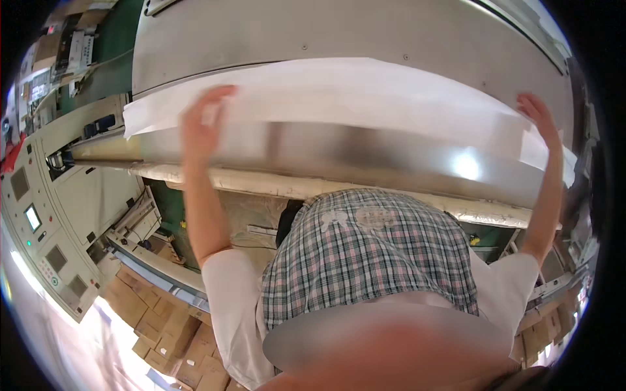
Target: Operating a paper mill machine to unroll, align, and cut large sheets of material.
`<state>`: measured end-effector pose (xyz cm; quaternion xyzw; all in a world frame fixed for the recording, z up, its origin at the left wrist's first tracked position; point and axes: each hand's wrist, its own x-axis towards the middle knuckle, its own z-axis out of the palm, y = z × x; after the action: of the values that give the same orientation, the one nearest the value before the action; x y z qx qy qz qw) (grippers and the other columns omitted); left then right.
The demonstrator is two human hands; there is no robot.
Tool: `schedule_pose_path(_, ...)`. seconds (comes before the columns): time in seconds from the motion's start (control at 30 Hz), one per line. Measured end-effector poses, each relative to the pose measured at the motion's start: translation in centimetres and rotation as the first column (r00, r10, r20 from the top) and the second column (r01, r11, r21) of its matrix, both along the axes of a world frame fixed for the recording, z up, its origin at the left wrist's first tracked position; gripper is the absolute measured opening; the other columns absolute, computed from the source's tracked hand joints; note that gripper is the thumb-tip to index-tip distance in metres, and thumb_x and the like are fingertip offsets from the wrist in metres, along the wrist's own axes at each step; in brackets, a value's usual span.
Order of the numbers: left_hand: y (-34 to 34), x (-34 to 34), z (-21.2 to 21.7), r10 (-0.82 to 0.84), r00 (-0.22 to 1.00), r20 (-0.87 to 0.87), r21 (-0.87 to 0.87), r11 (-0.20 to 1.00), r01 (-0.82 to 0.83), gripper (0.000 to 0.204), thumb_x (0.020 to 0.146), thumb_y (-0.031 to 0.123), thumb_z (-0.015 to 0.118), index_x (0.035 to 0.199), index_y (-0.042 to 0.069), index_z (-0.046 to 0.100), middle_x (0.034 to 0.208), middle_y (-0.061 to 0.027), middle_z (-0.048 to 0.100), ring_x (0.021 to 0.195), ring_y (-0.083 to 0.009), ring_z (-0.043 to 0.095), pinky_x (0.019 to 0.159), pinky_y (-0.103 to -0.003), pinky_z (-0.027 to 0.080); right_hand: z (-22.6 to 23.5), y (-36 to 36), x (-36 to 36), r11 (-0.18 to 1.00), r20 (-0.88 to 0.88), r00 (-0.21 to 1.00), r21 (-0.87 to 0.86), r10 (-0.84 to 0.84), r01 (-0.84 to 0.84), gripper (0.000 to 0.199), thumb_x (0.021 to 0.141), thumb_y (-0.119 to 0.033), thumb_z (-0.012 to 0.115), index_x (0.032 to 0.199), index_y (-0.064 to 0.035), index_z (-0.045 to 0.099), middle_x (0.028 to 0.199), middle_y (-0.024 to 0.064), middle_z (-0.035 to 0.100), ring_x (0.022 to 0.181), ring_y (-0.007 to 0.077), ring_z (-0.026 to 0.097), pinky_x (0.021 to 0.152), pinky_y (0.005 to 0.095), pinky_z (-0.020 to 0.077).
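A long white sheet (345,91), like paper or thin fabric, lies across the machine in front of me. Its near edge runs along a shiny metal surface (417,148). Over the sheet's left part is my left hand (203,120), slightly blurred, its thumb and fingers apart with nothing visible between them. My right hand (540,116) is at the sheet's right part, fingers stretched toward the far side. It appears to hold nothing; whether either hand touches the sheet is unclear.
A grey metal cover (352,32) rises behind the sheet. Along the near side runs a cream wrapped roller (261,182). At left stands a control cabinet (45,221) with a small screen and buttons. Cardboard boxes (169,326) lie at lower left. A checked apron (378,254) covers my front.
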<state>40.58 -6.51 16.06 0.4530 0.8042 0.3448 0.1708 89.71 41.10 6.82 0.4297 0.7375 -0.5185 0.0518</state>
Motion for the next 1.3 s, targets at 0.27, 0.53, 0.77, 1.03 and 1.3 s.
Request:
schedule_pose_path(0.27,2.0,9.0,-4.6,-0.396,0.871,-0.292,-0.018,0.912,0.409,0.027,0.079,0.018,0.057,0.106,0.014,0.057,0.109,-0.0045,0.056,0.107,-0.0219,0.048,0.098,-0.047,0.025,5.2,-15.5,-24.8,0.864,-0.322,0.814,0.022,0.482,-0.503,0.029,0.079,-0.018,0.058,0.105,-0.0036,0.054,0.079,-0.0001,0.053,0.074,0.0073,0.047,0.067,0.0234,0.0406)
schedule_pose_path(0.53,-10.5,-10.0,-9.9,0.030,0.616,-0.787,-0.132,0.967,-0.216,0.035,0.083,0.027,0.048,0.112,0.010,0.054,0.119,-0.0106,0.049,0.114,-0.0307,0.038,0.097,-0.050,0.023,8.8,-27.5,-30.2,0.648,-0.023,0.741,0.502,0.672,-0.572,0.027,0.068,-0.009,0.065,0.092,-0.0049,0.054,0.083,0.0084,0.052,0.072,0.0211,0.051,0.065,0.0328,0.0432)
schedule_pose_path(0.77,-19.8,-26.8,-11.1,0.000,0.548,-0.836,-0.173,0.949,-0.263,0.043,0.079,0.031,0.052,0.117,0.010,0.049,0.124,-0.0124,0.044,0.119,-0.0304,0.034,0.095,-0.056,0.023,7.5,-33.1,-32.6,0.546,0.012,0.772,0.699,0.636,-0.461,0.019,0.067,-0.003,0.062,0.084,-0.0049,0.054,0.082,0.0094,0.051,0.078,0.0279,0.050,0.066,0.0368,0.0450)
schedule_pose_path(1.03,-18.2,-34.3,-4.2,0.369,0.610,-0.701,0.121,0.905,-0.408,0.022,0.082,0.021,0.052,0.096,0.007,0.060,0.090,-0.0120,0.060,0.084,-0.0288,0.057,0.074,-0.037,0.046,8.3,-35.8,-36.2,0.544,-0.018,0.802,0.743,0.597,-0.388,0.017,0.064,0.000,0.058,0.079,-0.0046,0.053,0.078,0.0087,0.051,0.080,0.0271,0.049,0.071,0.0364,0.0430)
schedule_pose_path(1.3,-1.6,-17.0,-5.1,-0.181,0.848,-0.498,-0.103,0.983,0.150,0.025,0.083,0.027,0.049,0.080,0.005,0.060,0.079,-0.0148,0.060,0.078,-0.0326,0.057,0.072,-0.042,0.042,8.5,-36.3,-36.7,0.522,0.021,0.857,0.785,0.515,-0.334,0.025,0.063,0.000,0.058,0.087,-0.0054,0.052,0.086,0.0104,0.052,0.088,0.0289,0.049,0.079,0.0376,0.0407)
